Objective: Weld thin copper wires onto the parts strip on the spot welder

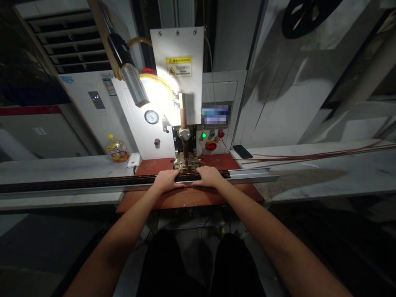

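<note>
A long silvery metal rail (253, 176) lies across the front of a spot-welder-like machine, with dark, copper-glinting thin rods (111, 180) along it. My left hand (167, 180) grips the rail left of centre, thumb on the near side and fingers over the rods. To the right, my right hand (209, 176) holds the rail in the same way, its thumb pointing left. Between and just behind my hands, an upright copper electrode (185, 148) comes down to a small brass-coloured fixture (187, 161). My fingertips are close to that fixture; whether they touch it I cannot tell.
A lamp (134, 84) lights the white warning-labelled panel (177, 45). A gauge (151, 117), a screen (215, 114) and a red switch (211, 145) are on the machine. A yellow-capped bottle (117, 149) stands left; a phone (243, 152) and long copper-coloured rods (309, 157) lie right.
</note>
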{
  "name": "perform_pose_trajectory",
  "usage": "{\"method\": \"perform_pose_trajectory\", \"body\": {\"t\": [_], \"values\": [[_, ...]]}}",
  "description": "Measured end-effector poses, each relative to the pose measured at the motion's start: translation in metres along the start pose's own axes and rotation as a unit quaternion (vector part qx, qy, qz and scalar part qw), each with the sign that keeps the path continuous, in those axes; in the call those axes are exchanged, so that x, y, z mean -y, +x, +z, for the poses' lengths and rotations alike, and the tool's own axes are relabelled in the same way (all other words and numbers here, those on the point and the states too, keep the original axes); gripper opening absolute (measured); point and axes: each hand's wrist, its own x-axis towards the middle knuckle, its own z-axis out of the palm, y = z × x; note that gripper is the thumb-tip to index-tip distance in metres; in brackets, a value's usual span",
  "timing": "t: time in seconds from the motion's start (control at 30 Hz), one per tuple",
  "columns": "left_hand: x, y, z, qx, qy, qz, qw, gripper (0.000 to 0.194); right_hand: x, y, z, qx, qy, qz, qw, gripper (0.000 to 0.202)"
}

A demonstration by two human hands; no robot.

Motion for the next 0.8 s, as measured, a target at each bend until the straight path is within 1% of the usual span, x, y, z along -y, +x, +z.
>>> {"method": "perform_pose_trajectory", "body": {"t": [0.1, 0.17, 0.27, 0.4, 0.53, 0.8], "values": [[0.004, -0.003, -0.005, 0.006, -0.006, 0.008, 1.000, 0.072, -0.004, 0.001, -0.001, 0.030, 0.005, 0.014, 0.999, 0.082], [0.006, -0.005, -0.007, 0.018, -0.004, 0.010, 1.000, 0.069, -0.004, 0.000, 0.000, 0.015, 0.007, 0.022, 1.000, 0.082], [0.005, -0.007, -0.007, 0.016, 0.008, -0.001, 1.000, 0.070, 0.000, -0.003, 0.003, -0.004, 0.000, 0.036, 0.999, 0.083], [0.001, -0.009, -0.005, 0.007, 0.018, -0.015, 1.000, 0.069, 0.005, -0.007, 0.004, -0.016, -0.011, 0.044, 0.999, 0.083], [0.000, -0.009, -0.006, 0.007, 0.026, -0.020, 0.999, 0.068, 0.004, -0.008, 0.004, -0.026, -0.014, 0.040, 0.999, 0.082], [0.007, -0.006, -0.002, 0.015, 0.020, -0.006, 1.000, 0.070, -0.001, 0.000, -0.002, 0.019, -0.022, 0.021, 0.999, 0.089]]}}
